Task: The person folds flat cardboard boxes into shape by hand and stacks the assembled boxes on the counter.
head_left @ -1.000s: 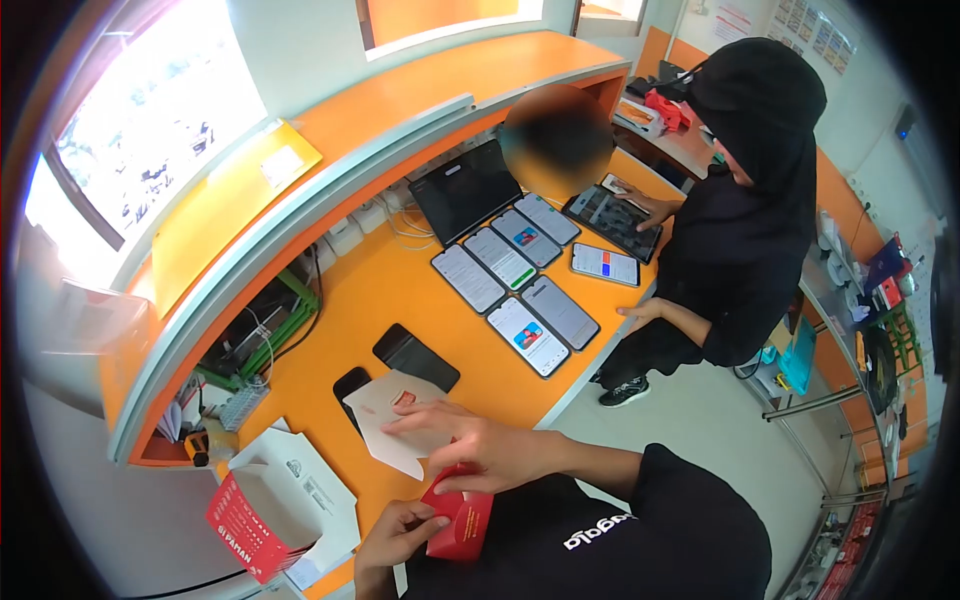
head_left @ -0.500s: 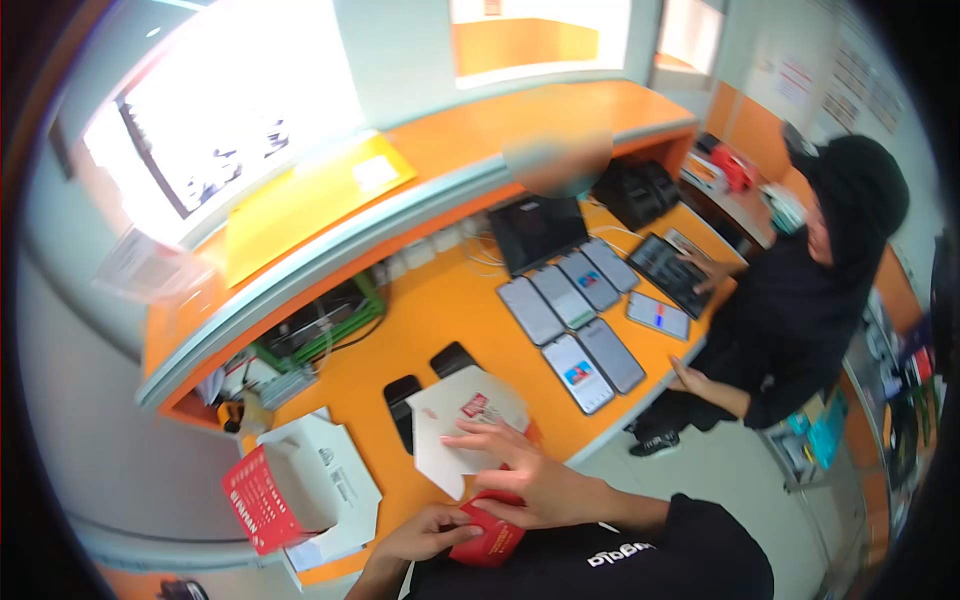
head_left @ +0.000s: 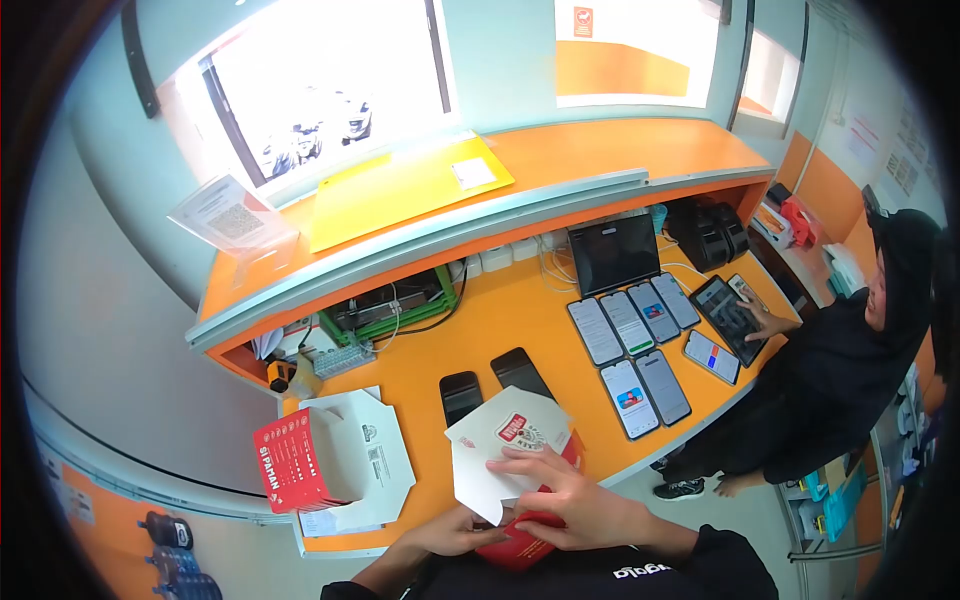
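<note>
The view swings left; the red-and-white carton remains open at lower centre, its hold unchanged. The left hand pinches its red wall; the right hand, fingers partly spread, grips red wall and white flap.

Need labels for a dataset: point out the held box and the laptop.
Held box point(head_left: 490, 438), head view: on its white panel.
Laptop point(head_left: 615, 258), head view: on its dark screen.
</note>
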`<state>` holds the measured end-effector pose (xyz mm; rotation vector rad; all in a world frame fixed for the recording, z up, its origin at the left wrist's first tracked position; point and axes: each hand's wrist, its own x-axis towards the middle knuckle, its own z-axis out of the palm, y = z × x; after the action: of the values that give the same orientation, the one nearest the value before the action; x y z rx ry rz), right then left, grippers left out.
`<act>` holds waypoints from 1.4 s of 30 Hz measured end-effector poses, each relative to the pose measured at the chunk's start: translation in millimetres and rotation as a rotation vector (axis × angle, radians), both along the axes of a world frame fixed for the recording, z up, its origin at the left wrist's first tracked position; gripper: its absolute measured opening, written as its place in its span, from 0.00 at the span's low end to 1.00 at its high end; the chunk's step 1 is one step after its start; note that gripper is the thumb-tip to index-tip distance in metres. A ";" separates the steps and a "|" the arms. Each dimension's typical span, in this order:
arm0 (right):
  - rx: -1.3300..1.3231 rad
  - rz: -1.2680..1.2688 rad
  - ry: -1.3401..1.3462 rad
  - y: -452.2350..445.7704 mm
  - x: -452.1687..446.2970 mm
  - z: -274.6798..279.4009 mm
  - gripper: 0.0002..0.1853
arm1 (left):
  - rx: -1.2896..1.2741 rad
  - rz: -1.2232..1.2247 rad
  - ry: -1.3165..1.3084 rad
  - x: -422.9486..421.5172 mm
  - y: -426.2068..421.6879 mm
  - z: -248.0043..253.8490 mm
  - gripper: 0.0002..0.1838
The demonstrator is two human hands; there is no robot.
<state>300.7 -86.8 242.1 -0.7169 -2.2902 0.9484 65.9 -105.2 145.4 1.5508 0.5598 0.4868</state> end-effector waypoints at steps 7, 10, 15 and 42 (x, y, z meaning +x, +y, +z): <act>0.008 -0.033 0.000 -2.3 -1.6 0.6 0.08 | -0.273 0.030 -0.009 -10.1 -0.4 4.5 0.16; 0.019 -0.055 0.034 -2.7 -2.8 -3.1 0.09 | -0.268 0.056 -0.003 -11.8 0.8 3.6 0.16; 0.079 -0.101 0.022 -2.0 -5.2 -13.0 0.11 | -0.159 0.081 0.024 3.3 0.4 28.0 0.14; -0.873 -0.463 0.744 39.5 16.8 -86.8 0.34 | 1.084 0.048 0.673 26.5 26.0 39.6 0.16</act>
<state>317.6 -47.3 155.2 -0.9539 -0.9613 1.6266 92.4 -79.2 185.0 2.7872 0.9185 0.2879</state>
